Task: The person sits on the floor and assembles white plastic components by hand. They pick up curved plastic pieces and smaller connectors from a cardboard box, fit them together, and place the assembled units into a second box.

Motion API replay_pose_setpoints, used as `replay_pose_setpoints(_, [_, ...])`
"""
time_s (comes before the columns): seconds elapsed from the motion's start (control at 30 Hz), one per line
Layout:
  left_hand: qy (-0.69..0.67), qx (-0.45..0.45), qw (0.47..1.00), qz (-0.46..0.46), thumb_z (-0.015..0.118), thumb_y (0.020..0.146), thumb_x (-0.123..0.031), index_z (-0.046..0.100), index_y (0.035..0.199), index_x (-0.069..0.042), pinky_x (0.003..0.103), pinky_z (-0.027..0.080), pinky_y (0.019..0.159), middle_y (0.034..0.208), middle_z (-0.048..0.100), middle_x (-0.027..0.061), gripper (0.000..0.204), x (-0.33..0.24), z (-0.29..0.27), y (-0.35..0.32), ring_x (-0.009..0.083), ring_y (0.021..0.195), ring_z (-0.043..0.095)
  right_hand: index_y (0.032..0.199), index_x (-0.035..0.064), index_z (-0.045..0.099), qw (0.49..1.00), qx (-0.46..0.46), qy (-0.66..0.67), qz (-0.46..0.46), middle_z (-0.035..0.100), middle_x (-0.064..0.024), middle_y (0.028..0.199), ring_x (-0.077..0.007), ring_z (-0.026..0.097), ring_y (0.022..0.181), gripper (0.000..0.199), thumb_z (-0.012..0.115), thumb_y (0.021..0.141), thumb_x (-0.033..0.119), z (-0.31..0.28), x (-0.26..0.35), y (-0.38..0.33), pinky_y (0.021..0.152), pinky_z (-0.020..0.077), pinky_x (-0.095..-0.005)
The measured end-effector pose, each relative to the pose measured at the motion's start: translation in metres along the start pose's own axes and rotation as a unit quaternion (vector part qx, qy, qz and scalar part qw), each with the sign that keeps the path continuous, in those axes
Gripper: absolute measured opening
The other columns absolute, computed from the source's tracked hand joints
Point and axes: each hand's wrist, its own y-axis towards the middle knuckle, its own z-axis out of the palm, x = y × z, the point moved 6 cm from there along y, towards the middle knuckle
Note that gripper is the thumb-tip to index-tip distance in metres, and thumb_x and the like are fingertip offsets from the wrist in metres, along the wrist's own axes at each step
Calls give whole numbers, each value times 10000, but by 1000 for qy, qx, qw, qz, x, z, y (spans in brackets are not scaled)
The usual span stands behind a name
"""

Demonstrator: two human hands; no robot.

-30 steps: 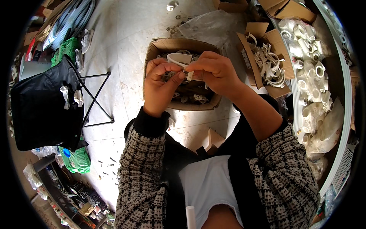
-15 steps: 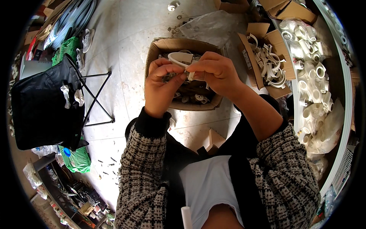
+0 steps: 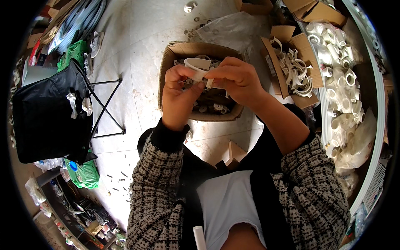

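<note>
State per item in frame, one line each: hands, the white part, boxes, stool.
left hand: gripping white clamp ring
right hand: pinching the same ring
white clamp ring: held above box, off the floor
cardboard box: open, holds small parts
second cardboard box: open, holds white clamps
black folding stool: unfolded, standing

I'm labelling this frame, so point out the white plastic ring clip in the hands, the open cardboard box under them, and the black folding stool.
white plastic ring clip (image 3: pixel 197 64), head view, on its curved band.
open cardboard box (image 3: pixel 189 48), head view, on its far wall.
black folding stool (image 3: pixel 46 112), head view, on its fabric seat.
</note>
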Motion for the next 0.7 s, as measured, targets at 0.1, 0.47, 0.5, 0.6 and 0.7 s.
replay_pose_setpoints(0.1, [-92, -56, 994, -32, 658, 771, -39, 363, 1089, -85, 249, 405, 834, 1045, 447, 36, 436, 4, -2, -3, 133, 985, 452, 876, 92, 676, 1000, -2, 9, 11, 538, -40, 699, -163, 544, 635, 215, 692, 681, 2, 0, -1, 0, 565, 441, -264])
replay_pose_setpoints(0.47, [-39, -108, 993, -16, 665, 771, -90, 161, 1271, -58, 294, 417, 835, 1175, 298, 112, 710, 2, 1, -2, 205, 1068, 390, 876, 92, 675, 1000, -12, 7, 8, 541, -44, 715, -171, 554, 648, 219, 696, 679, -1, -2, 3, 1, 571, 445, -268])
replay_pose_setpoints(0.5, [-62, -118, 991, -32, 675, 771, -105, 151, 1277, -55, 295, 420, 831, 1173, 294, 117, 731, 5, 0, -2, 211, 1070, 388, 877, 92, 674, 1000, -12, 8, 4, 541, -44, 716, -170, 555, 648, 219, 695, 680, -1, -1, 3, 1, 570, 446, -268])
replay_pose_setpoints(0.6, [14, -192, 975, -108, 695, 776, -145, 181, 1247, -45, 275, 436, 802, 1125, 392, 129, 704, 15, -10, -8, 181, 985, 452, 882, 92, 673, 1000, -12, 8, -6, 542, -44, 718, -169, 555, 650, 222, 691, 682, -5, -1, 4, 1, 570, 446, -268])
replay_pose_setpoints(0.7, [-65, -113, 985, -112, 684, 795, -158, 240, 1196, -33, 246, 453, 759, 1012, 526, 124, 611, 8, 6, -4, 142, 844, 519, 890, 87, 675, 1000, -8, -1, -12, 552, -40, 727, -159, 554, 655, 241, 678, 681, -32, -1, 4, 0, 571, 444, -258])
